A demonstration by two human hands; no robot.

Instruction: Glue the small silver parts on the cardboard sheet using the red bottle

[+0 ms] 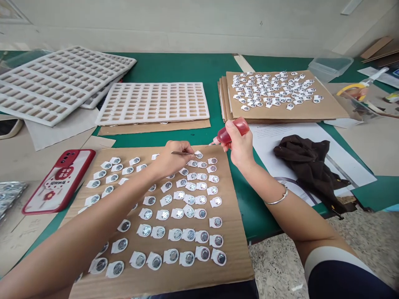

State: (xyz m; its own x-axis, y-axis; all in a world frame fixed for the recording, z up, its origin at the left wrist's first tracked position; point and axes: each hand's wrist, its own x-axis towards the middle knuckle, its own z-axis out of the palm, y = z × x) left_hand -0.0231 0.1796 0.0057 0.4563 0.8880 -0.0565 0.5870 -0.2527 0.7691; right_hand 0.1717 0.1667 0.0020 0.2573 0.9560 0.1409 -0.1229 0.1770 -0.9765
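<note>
A brown cardboard sheet [174,276] in front of me carries rows of small round silver discs on white tabs. Near its far edge, my left hand [178,155] is closed around thin metal tweezers [182,153], whose tip meets a white-tabbed disc [198,154]. My right hand [239,143] grips a red squeeze bottle [233,130]. The bottle tilts so that its pale nozzle points down and left, above the sheet's far right part. Whether any liquid leaves the fine tip is too small to tell.
White slotted trays [156,101] lie at the back left. At the back right, stacked cardboard [327,110] bears many similar discs. A red-cased phone [59,180] lies left, a dark cloth [304,160] right, beside yellow-handled tape [355,89] and a clear plastic box [330,66].
</note>
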